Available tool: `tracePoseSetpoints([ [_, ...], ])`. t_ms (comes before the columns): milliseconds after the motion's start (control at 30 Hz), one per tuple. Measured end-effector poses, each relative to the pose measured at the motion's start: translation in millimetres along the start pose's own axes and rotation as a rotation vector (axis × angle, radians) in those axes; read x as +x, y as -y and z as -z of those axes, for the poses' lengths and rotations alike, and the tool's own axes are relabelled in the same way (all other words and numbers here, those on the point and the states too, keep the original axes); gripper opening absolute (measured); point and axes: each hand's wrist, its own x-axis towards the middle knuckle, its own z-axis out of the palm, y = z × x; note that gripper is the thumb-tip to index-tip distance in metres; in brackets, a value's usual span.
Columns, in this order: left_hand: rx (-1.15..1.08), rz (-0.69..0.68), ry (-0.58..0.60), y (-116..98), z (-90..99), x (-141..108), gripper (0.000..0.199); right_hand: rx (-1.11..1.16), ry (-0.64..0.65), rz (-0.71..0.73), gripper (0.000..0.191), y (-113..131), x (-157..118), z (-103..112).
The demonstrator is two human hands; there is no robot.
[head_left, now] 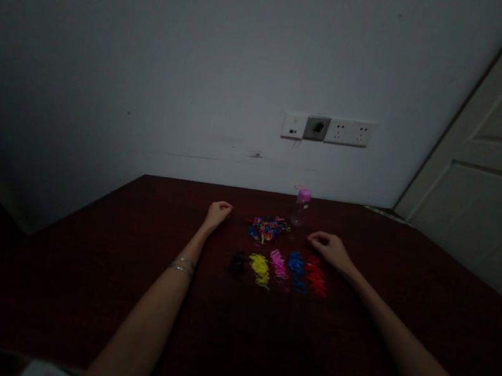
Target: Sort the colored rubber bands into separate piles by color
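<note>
2 bare forearms (147,318) extended forward, angled inward. Left hand (218,214) loosely curled; right hand (330,249) half curled, pointing left.

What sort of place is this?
Probably a room in a home, though a small office is possible: a dark table against a plain wall, wall sockets above it, and a panelled door at the right.

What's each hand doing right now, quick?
Left hand: loosely curled, left of the mixed pile; can't tell if it holds anything.
Right hand: fingers bent, near the red strands; any grip can't be told.
</note>
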Motion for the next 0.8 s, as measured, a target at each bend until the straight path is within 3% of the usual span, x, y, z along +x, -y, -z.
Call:
tracePoseSetpoints([
  [267,-0.097,0.071,0.074,-21.4,4.6,-12.6,0.021,-0.002,0.010,0.000,0.025,-0.5,0.2,0.1],
  [400,-0.097,0.099,0.245,-29.2,8.3,-13.4,0.026,-0.011,0.013,-0.002,0.026,-1.1,0.3,0.3],
  [633,0.157,-0.022,0.657,-43.4,9.5,-19.2,0.021,0.007,0.016,-0.004,0.025,1.6,0.3,0.1],
  [700,0.210,-0.082,0.699,-42.9,5.9,-21.4,0.022,0.007,0.018,-0.009,0.025,1.0,0.7,-0.1],
  [800,0.293,-0.174,0.664,-39.8,0.1,-24.6,0.027,-0.008,0.016,-0.007,0.025,-0.7,1.4,-0.3],
])
